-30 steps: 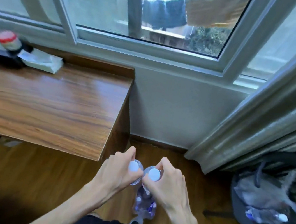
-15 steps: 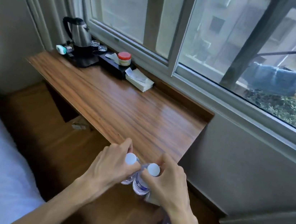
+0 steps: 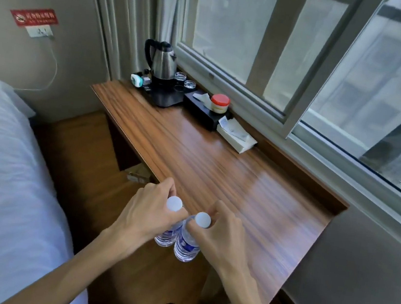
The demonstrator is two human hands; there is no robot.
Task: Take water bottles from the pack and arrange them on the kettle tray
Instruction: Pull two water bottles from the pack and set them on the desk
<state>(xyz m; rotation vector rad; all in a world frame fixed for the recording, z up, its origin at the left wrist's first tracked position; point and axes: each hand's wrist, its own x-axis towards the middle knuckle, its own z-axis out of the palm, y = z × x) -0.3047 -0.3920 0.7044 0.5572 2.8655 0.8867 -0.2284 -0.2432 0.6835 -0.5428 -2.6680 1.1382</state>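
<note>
My left hand [image 3: 147, 211] grips the neck of a clear water bottle [image 3: 167, 234] with a white cap and blue label. My right hand [image 3: 218, 238] grips a second such bottle [image 3: 185, 245] by its neck. Both bottles hang upright, side by side, in front of the near edge of the wooden desk [image 3: 217, 169]. The black kettle tray [image 3: 165, 97] sits at the desk's far left end, carrying a steel kettle [image 3: 163, 61] and two upturned glasses [image 3: 185, 81]. The pack is out of view.
A black tissue holder [image 3: 207, 114] with a red-lidded jar [image 3: 220, 103] stands right of the tray, and a white tissue packet [image 3: 237, 136] lies beside it. A white bed [image 3: 5, 177] fills the left. A window runs behind the desk. A cable hangs from a wall socket [image 3: 40, 31].
I have lifted both bottles from the floor by the bag and turned left along the desk; the kettle tray has come into view and now looks closer.
</note>
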